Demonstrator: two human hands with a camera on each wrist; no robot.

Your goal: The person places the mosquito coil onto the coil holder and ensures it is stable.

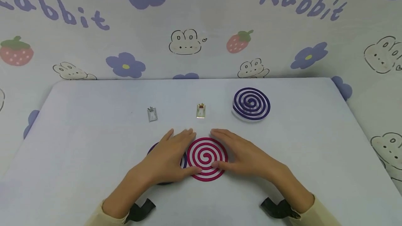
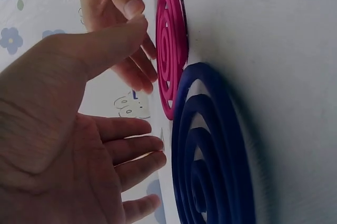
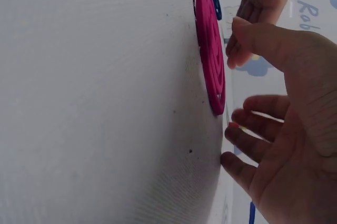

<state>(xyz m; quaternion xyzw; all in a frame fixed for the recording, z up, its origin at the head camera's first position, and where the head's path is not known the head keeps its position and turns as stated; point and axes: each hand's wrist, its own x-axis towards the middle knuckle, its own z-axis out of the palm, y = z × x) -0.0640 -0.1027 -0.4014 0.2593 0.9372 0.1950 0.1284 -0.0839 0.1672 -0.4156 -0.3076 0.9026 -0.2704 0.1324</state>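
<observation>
Spiral in pink (image 1: 206,156) lies between my left hand (image 1: 171,158) and right hand (image 1: 243,154), fingers spread, gripping nothing; I can't quite judge contact. Uneven pressure could skid it over the navy spiral (image 2: 213,153) at left.

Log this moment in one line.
left hand: over blue spiral; right hand: at edge of pink spiral; grip: none visible; other blue spiral: farther back
</observation>
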